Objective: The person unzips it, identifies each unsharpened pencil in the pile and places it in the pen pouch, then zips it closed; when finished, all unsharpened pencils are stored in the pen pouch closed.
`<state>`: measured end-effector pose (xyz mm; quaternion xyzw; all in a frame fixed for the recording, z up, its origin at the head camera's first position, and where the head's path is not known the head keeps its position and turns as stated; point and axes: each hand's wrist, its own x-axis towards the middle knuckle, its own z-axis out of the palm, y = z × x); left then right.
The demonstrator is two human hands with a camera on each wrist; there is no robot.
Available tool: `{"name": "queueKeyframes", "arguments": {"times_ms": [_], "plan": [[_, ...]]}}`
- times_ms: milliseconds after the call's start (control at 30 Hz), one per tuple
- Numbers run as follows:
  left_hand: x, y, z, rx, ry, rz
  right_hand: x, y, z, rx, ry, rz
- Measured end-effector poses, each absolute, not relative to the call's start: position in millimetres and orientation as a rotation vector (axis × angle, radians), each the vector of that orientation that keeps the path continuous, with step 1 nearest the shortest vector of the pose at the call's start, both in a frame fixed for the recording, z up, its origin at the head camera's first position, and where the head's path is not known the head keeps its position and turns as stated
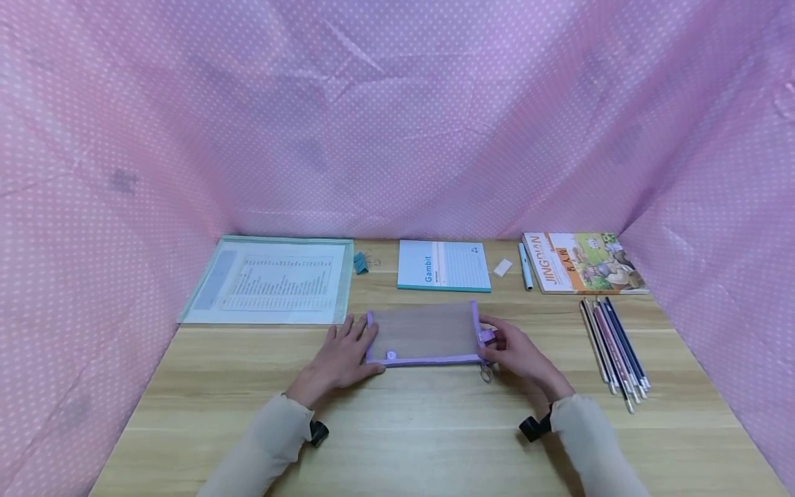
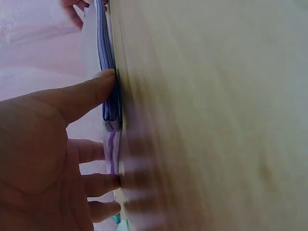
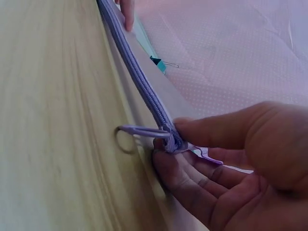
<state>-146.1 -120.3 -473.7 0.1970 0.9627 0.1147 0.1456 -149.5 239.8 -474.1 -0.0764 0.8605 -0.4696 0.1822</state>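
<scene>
A flat see-through zip pouch (image 1: 422, 335) with purple trim lies on the table between the two hands. My left hand (image 1: 344, 352) rests at its left end, fingers spread and fairly straight; in the left wrist view the thumb (image 2: 91, 94) touches the zipped edge. At the other end my right hand (image 1: 518, 348) pinches the corner between thumb and curled fingers, beside a small purple tab. Close up, the zipper (image 3: 139, 82) runs shut along the near edge, and its ring pull (image 3: 144, 131) sticks out at the pinched corner.
Pencils (image 1: 615, 352) lie bunched at the right. Along the back are a document folder (image 1: 286, 281), a teal binder clip (image 1: 361, 263), a notebook (image 1: 444, 266), a white eraser (image 1: 503, 268), a marker (image 1: 525, 266) and a book (image 1: 584, 264). Pink dotted cloth (image 1: 397, 138) hangs behind.
</scene>
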Motion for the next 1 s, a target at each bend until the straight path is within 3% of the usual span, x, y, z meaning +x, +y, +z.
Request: {"name": "queueKeyframes", "arguments": {"times_ms": [200, 467, 767, 1000], "plan": [[-136.4, -111.5, -458.8, 0.606, 2.911, 0.329, -153.6, 240.5, -480.9, -0.157, 2.433, -1.332], [-104.5, -40.7, -442.9, 1.045, 2.801, 0.530, -155.1, 242.4, -483.8, -0.095, 2.383, -1.379], [-96.5, 20.4, -475.1, 1.021, 2.597, 0.607, -156.2, 239.1, -490.0, -0.089, 2.304, -1.487], [-104.4, 46.7, -479.5, 0.940, 2.557, 0.620, -155.7, 244.9, -490.0, -0.073, 2.258, -1.533]]}}
